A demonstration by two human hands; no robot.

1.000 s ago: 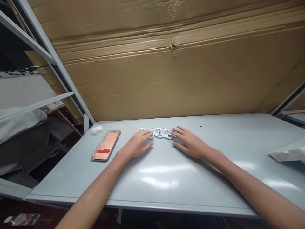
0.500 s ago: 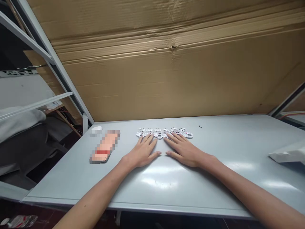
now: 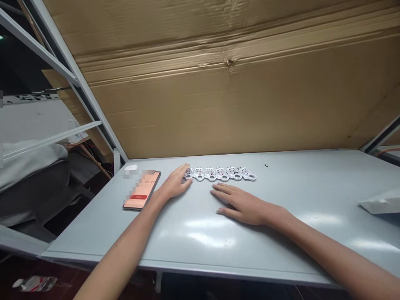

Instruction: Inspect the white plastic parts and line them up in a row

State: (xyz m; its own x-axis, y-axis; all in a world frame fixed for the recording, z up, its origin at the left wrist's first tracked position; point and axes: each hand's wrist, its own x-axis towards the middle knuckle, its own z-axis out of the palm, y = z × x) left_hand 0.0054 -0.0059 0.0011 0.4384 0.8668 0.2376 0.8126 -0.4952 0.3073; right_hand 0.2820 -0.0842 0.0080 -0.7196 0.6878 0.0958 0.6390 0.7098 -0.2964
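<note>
Several small white plastic parts, each with a ring at one end, lie in a neat row on the grey table. My left hand rests flat at the row's left end, its fingertips touching the leftmost part, fingers stretched out. My right hand lies flat and open on the table a little in front of the row, holding nothing.
A phone with a lit screen lies left of my left hand, a small white object behind it. A white bag sits at the table's right edge. A large cardboard sheet stands behind the table; metal shelving rises at left.
The parts have been spread into an even row. My left hand slid to the row's left end; my right hand drew back from the parts toward me.
</note>
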